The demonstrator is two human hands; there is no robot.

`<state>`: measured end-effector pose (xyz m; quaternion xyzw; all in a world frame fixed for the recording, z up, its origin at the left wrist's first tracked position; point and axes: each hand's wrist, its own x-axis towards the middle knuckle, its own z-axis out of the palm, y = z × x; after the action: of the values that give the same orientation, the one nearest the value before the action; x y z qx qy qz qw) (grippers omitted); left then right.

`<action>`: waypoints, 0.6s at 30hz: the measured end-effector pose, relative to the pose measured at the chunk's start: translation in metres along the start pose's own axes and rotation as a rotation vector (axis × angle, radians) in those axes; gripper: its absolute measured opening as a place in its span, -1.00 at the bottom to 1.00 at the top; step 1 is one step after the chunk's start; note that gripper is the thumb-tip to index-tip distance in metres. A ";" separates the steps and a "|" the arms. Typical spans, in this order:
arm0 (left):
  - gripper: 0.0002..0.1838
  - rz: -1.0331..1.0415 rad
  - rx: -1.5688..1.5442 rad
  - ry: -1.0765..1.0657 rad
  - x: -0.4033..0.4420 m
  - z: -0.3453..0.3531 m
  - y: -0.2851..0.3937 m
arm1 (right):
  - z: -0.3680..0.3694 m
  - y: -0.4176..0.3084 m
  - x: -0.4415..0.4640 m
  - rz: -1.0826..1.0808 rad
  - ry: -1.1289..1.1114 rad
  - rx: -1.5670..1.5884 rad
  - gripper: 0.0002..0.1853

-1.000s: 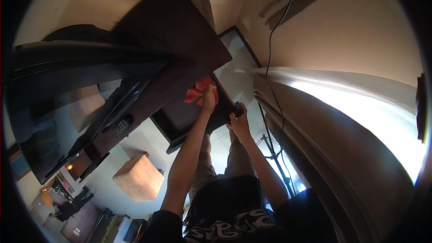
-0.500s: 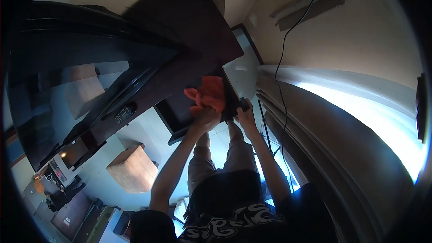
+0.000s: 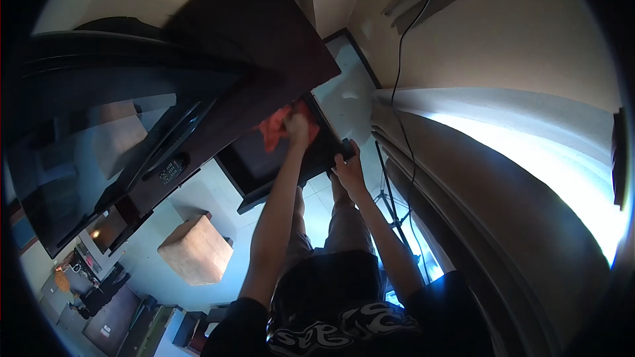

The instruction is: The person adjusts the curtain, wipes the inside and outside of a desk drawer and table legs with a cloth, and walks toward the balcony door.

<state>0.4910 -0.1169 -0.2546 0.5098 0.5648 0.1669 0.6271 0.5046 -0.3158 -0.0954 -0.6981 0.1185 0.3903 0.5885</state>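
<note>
My left hand [image 3: 297, 125] is closed on a crumpled red cloth [image 3: 271, 127] and presses it inside a dark open drawer [image 3: 248, 166], toward its back right part. The fingers are slightly blurred, and the cloth lies partly under them. At the near right corner of the drawer, my right hand [image 3: 349, 170] grips the end of its dark front panel, thumb on the near side. The drawer sticks out from below a dark wooden cabinet top [image 3: 284, 46].
A television [image 3: 99, 132] stands on the cabinet, with a remote control [image 3: 172, 170] near its edge. A tan cube-shaped stool [image 3: 196, 251] is on the floor at left. Curtains [image 3: 476, 185], a hanging black cable [image 3: 398, 73] and a thin black stand [image 3: 390, 208] are at right.
My left hand has pushed the red cloth farther back into the drawer. My right hand stays at the drawer's corner. The whole view has shifted slightly.
</note>
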 end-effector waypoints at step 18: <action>-0.81 0.956 0.838 -0.521 -0.110 -0.026 0.027 | -0.004 0.014 0.008 -0.030 0.005 -0.055 -0.25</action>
<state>0.4448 -0.1804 -0.1692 0.9260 0.1257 0.0647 0.3501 0.5028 -0.3209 -0.1105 -0.7167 0.0986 0.3829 0.5745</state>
